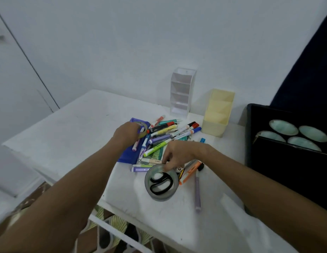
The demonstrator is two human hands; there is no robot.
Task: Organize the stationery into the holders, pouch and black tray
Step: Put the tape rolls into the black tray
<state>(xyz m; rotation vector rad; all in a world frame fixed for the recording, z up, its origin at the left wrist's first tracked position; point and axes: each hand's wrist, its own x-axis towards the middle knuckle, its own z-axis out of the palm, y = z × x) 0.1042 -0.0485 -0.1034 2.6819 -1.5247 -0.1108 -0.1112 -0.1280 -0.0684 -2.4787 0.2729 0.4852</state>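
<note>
- Sorting looks only just begun: most of the pens (164,136) lie in a messy pile on the white counter (71,132), between and just beyond the two hands.
- My guess at the step now: the person picks the round things out of the pile first.
- The left hand (127,133) has its fingers curled round a roll of tape (143,129). It holds the roll over the blue pouch (129,155), which lies flat under that hand.
- The right hand (175,155) bends its fingers down and pinches the far rim of a grey round holder (161,183). I cannot tell how hard it grips.
- Black scissors (161,183) sit inside that grey holder, just under the right hand.
- An orange marker (190,175) and a purple pen (197,194) lie just to the right of the grey holder, close to the right wrist.
- The two hands are apart, with pens between them.
- Beyond the right hand stand a yellow holder (218,114) and a clear holder (182,92) with shelves. Both look like they have nothing in them yet.
- The black tray (250,136) sits far out to the right of the right hand. It has pale green dishes (296,134) in it.
- Next, I think the tape needs a home, maybe the black tray. That means a long reach across to the right.
- After that, the pens need to be picked up a few at a time and stood in the holders.
</note>
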